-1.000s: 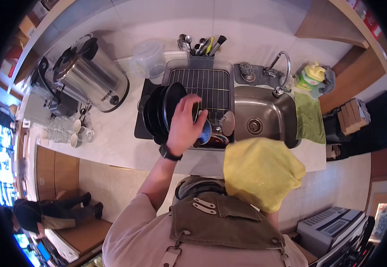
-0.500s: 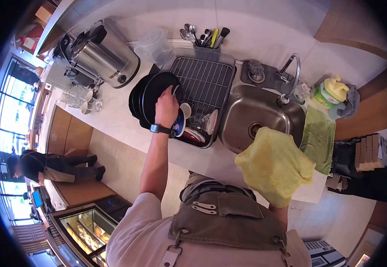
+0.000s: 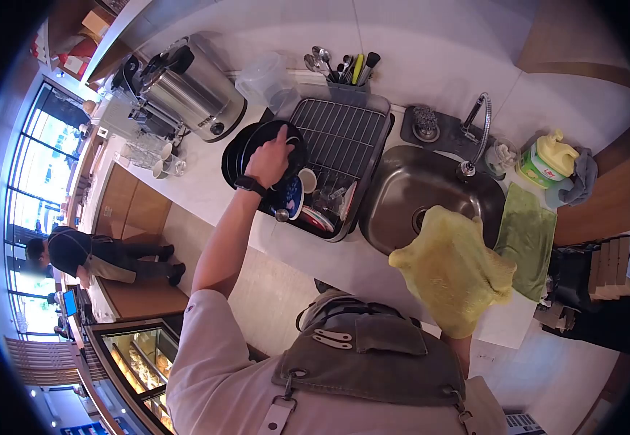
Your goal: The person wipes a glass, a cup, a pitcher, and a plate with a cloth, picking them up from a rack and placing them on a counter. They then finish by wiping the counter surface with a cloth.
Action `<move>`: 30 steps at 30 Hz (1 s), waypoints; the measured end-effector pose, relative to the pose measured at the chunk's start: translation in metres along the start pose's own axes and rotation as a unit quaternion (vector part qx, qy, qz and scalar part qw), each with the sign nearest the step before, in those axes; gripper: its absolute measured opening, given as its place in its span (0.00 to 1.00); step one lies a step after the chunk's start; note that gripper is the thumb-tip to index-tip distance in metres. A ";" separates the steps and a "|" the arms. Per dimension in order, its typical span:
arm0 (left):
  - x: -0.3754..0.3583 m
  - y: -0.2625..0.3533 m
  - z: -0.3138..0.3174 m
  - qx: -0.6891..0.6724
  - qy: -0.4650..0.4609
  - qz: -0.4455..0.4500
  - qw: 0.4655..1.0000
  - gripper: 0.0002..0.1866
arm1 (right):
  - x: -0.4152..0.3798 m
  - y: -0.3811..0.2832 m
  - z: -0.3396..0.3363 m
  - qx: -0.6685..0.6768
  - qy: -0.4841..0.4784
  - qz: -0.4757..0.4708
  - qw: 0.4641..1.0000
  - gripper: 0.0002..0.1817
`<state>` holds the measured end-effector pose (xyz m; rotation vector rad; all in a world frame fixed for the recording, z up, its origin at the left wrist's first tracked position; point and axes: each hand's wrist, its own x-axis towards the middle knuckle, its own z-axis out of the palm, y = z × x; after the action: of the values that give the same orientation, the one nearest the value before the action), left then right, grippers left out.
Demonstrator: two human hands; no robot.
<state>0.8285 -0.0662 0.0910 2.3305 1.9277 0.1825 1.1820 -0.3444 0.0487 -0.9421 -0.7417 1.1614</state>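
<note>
My left hand (image 3: 270,161) is at the stack of black plates (image 3: 234,156) at the left of the dish rack, its index finger stretched along the front plate and the other fingers bent at its rim. A dark watch is on that wrist. A yellow cloth (image 3: 456,272) is spread over my right hand, near the front edge of the sink; the cloth hides the fingers. Beside my left hand, the dish rack (image 3: 336,130) holds a white cup (image 3: 307,180), a blue-and-white plate (image 3: 294,197) and clear glasses (image 3: 326,197).
The steel sink (image 3: 394,174) has a curved faucet (image 3: 486,127). A green cloth (image 3: 523,235) and a yellow-capped jug (image 3: 547,159) are at the right. A steel urn (image 3: 199,94) and glasses (image 3: 137,152) stand at the left. Another person (image 3: 76,250) works farther off.
My left hand has moved slightly up along the black plates, its index finger now more extended. The cloth over my right hand has shifted slightly in shape. The whole view has swung a little.
</note>
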 end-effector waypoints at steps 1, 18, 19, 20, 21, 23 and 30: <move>0.003 -0.009 0.006 0.009 0.023 0.024 0.999 0.24 | 0.001 -0.001 0.000 0.002 0.000 0.000 1.000 0.30; -0.075 0.075 -0.104 -0.265 0.342 0.097 0.896 0.19 | 0.041 -0.009 0.025 -0.022 -0.006 -0.047 0.999 0.28; -0.079 0.085 -0.102 -0.274 0.322 0.183 0.888 0.17 | 0.048 -0.008 0.030 -0.026 -0.006 -0.053 0.998 0.28; -0.091 0.106 -0.102 -0.272 0.296 0.270 0.875 0.18 | 0.057 -0.007 0.035 -0.037 -0.006 -0.060 0.998 0.27; -0.095 0.121 -0.089 -0.222 0.285 0.358 0.861 0.15 | 0.069 -0.006 0.039 -0.060 -0.010 -0.067 0.996 0.27; -0.116 0.164 -0.079 -0.386 0.253 0.393 0.795 0.20 | 0.096 -0.007 0.044 -0.172 -0.024 -0.117 0.978 0.27; -0.143 0.208 -0.066 -0.746 0.358 0.104 0.552 0.13 | 0.100 0.002 0.119 0.102 -0.052 -0.139 0.984 0.27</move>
<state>0.9926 -0.2452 0.1870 1.0945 0.6296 2.0216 1.1025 -0.2206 0.0998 -0.5892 -0.7934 1.0222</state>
